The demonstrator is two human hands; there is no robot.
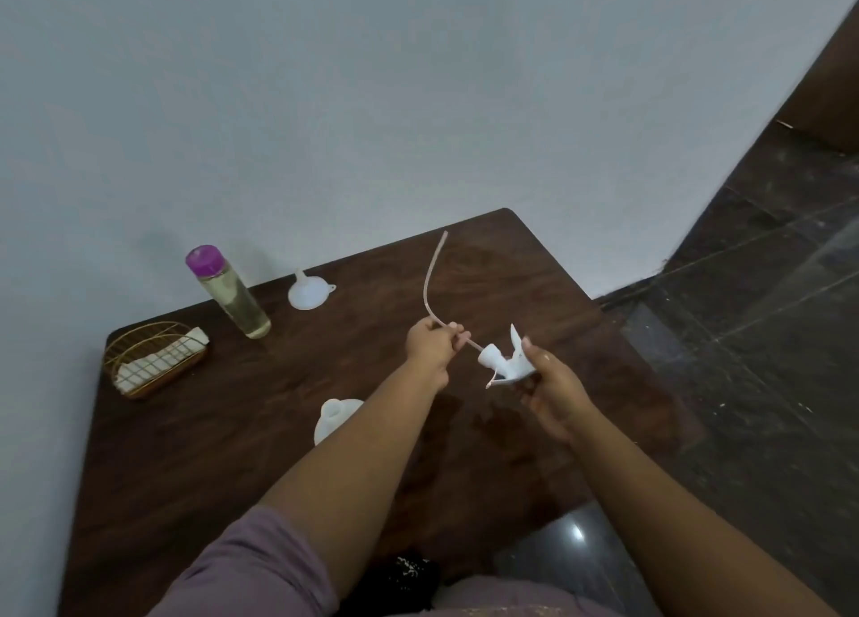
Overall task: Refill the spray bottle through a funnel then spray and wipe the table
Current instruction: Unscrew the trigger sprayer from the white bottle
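My right hand (553, 393) grips the white spray head (504, 363), which is off its bottle and held above the dark wooden table (232, 430). Its thin dip tube (430, 281) curves up and away from the head. My left hand (430, 344) pinches that tube near the head. A white bottle (332, 419) stands under my left forearm, mostly hidden. A small white funnel (309, 291) lies on the table farther back. A clear bottle with a purple cap (227, 291), holding pale liquid, stands at the back left.
A gold wire basket (153, 361) with a folded white cloth sits at the table's left edge. The grey wall runs behind the table. Dark tiled floor (743, 337) lies to the right of the table's edge.
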